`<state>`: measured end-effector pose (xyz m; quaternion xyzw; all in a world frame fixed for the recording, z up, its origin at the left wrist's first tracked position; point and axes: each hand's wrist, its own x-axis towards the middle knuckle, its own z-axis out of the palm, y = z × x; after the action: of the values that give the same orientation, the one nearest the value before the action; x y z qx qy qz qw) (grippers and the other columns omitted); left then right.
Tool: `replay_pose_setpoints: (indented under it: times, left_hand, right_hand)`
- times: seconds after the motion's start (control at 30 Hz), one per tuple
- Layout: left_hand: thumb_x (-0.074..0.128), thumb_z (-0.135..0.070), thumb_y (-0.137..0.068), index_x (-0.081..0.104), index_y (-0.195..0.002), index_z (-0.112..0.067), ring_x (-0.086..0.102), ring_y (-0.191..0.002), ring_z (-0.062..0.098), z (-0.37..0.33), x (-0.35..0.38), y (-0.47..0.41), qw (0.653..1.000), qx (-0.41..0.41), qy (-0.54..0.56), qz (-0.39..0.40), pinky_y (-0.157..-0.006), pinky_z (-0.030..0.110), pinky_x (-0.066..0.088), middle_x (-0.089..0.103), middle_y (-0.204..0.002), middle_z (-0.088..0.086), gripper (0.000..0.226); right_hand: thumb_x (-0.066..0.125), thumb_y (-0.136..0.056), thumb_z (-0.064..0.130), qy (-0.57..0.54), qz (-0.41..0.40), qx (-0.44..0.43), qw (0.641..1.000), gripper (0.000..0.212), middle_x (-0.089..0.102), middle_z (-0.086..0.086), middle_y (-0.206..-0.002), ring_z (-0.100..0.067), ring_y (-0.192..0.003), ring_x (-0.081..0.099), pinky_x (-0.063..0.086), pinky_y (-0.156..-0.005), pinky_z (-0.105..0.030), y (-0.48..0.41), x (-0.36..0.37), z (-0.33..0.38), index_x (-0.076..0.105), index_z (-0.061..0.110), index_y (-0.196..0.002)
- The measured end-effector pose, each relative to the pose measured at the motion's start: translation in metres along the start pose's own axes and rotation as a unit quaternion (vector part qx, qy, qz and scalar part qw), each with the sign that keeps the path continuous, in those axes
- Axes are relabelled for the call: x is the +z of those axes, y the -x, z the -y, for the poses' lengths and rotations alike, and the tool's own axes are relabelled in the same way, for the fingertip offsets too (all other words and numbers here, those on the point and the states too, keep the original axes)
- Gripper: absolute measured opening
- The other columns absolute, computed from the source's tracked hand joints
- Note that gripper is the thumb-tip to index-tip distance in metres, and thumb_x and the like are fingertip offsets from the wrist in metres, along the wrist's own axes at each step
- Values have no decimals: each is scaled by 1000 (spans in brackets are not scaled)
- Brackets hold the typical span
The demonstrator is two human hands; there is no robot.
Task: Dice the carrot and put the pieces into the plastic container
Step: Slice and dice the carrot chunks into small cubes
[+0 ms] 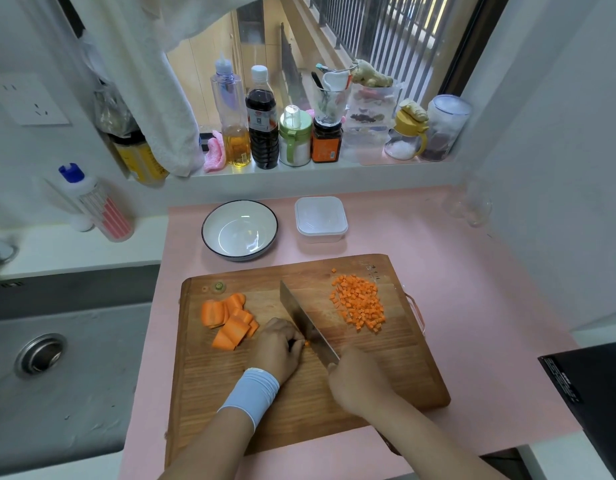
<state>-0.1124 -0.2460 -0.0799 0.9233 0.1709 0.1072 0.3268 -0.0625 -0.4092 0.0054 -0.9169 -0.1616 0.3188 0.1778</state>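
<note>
Mid-frame, on the wooden cutting board [299, 393], the left hand [277, 348] curled over a small orange carrot piece [306, 344], fingertips pinching it against the steel cleaver [305, 320]. The right hand [357, 379] was wrapped round the handle. Uncut carrot slabs [228, 322] lay centre-left, the diced heap [358, 303] centre-right, and the lidded clear plastic container [320, 220] above, apart. Risk: with so little carrot left, the blade could nick the fingertips; dice could scatter on transfer.
</note>
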Motion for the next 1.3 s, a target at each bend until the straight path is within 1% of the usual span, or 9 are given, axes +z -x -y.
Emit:
replay_pose_setpoints:
  times: [0.2,0.37,0.47,0.63,0.9,1.03,1.13,1.2,1.3]
  left_hand:
    - [77,-8,-73,68,-66,-22,55,-82,8,2,1,0,1000,2,3,-4,-79,7,32,64,-73,-8,18]
    - [73,-17,-77,70,-73,-24,51,-86,2,0,-5,-1,1000,20,-20,8,-80,18,45,64,-79,-11,9]
    - [68,-33,-80,67,-82,-27,46,-90,2,0,-9,-1,997,29,-57,36,-81,19,44,60,-87,-13,6]
    - [64,-34,-88,61,-86,-26,45,-97,7,-10,-7,-6,995,23,-82,46,-77,20,36,59,-94,-11,8]
    - [42,-21,-86,49,-80,-17,42,-76,17,-31,-41,0,968,41,-20,-246,-70,33,31,49,-80,-4,10]
    - [41,-20,-77,52,-79,-29,49,-82,11,-41,-44,-20,994,68,46,-78,-77,34,41,52,-81,-14,15]
    - [40,-22,-76,54,-81,-39,49,-96,5,-49,-41,-38,992,20,10,124,-91,33,44,56,-93,-19,22]
    - [41,-18,-83,61,-93,-35,48,-107,8,-56,-35,-45,981,13,-30,192,-97,29,40,57,-106,-15,28]
    - [41,-13,-92,60,-124,-23,44,-121,16,-62,-29,-54,970,28,-68,232,-104,27,32,54,-126,-4,38]
  right_hand:
    - [49,-101,27,-32,22,-9,999,18,61,-5,-101,-23,-83,58,50,-70,-32,-13,-6,9,58,14,-109]
    - [51,-100,31,-49,41,5,998,18,60,-2,-102,-24,-86,65,61,-69,-38,-17,-15,8,56,18,-112]
    - [54,-99,34,-89,44,5,995,16,63,-3,-95,-20,-75,65,51,-49,-28,-17,-21,1,57,19,-102]
    - [52,-102,36,-82,-21,-49,995,14,64,3,-85,-12,-72,61,44,-58,-27,-17,-32,-6,55,28,-91]
    - [48,-102,32,202,-175,-185,946,8,57,10,-78,-11,-60,47,21,-45,-23,-7,-53,-25,46,26,-106]
    - [49,-100,22,244,-158,-225,930,7,66,3,-84,-18,-64,56,18,-44,-26,-8,-50,-29,51,21,-107]
    - [73,-81,14,265,-173,-251,915,18,60,4,-63,-15,-45,40,8,-41,-24,-12,-45,-32,57,21,-88]
    - [90,-52,13,283,-180,-257,907,40,46,4,-44,-12,-30,33,1,-39,-20,-15,-44,-32,55,22,-70]
    - [91,-41,9,283,-191,-267,901,45,41,5,-40,-14,-25,36,14,-34,-19,-19,-40,-32,54,21,-64]
